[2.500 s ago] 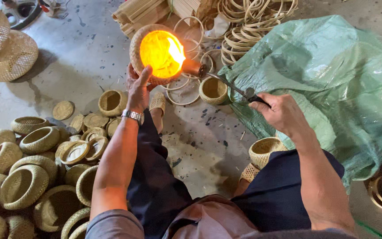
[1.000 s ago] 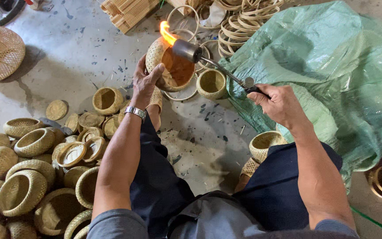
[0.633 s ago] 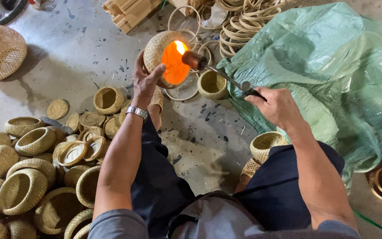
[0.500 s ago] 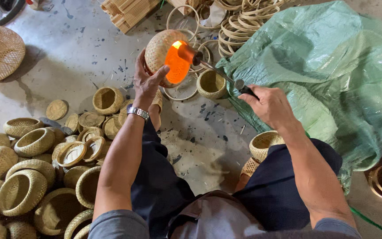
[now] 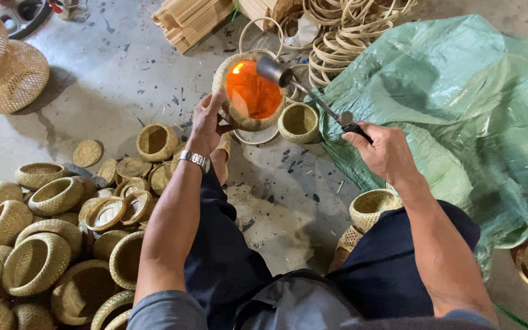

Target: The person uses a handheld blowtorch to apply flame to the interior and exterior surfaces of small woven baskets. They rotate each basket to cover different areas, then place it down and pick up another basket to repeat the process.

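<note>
Your small round woven bamboo basket (image 5: pixel 249 91) is held up over the grey concrete floor (image 5: pixel 111 67), its opening turned toward you and its inside lit bright orange by flame. Your left hand (image 5: pixel 208 119) grips the basket's left rim, fingers curled around the edge, a silver wristwatch (image 5: pixel 194 159) on that wrist. Your right hand (image 5: pixel 385 150) is closed around the black handle of a long metal gas torch (image 5: pixel 304 91), whose nozzle sits at the basket's upper right rim and points into it. Just beside the lit basket, a second small woven basket (image 5: pixel 298 122) stands upright on the floor, and another small woven basket (image 5: pixel 372 209) rests against your right thigh. To your right, a large bulging sack of translucent green plastic (image 5: pixel 459 116) lies on the floor; its contents cannot be made out. At the top, a bundle of pale split bamboo strips (image 5: pixel 194 18) lies near a heap of coiled cane rings (image 5: pixel 349 30). To your left, a heap of woven baskets and flat round lids (image 5: pixel 50 226) is spread across the floor, and two larger open-weave domed baskets (image 5: pixel 4 61) sit at the upper left corner.
</note>
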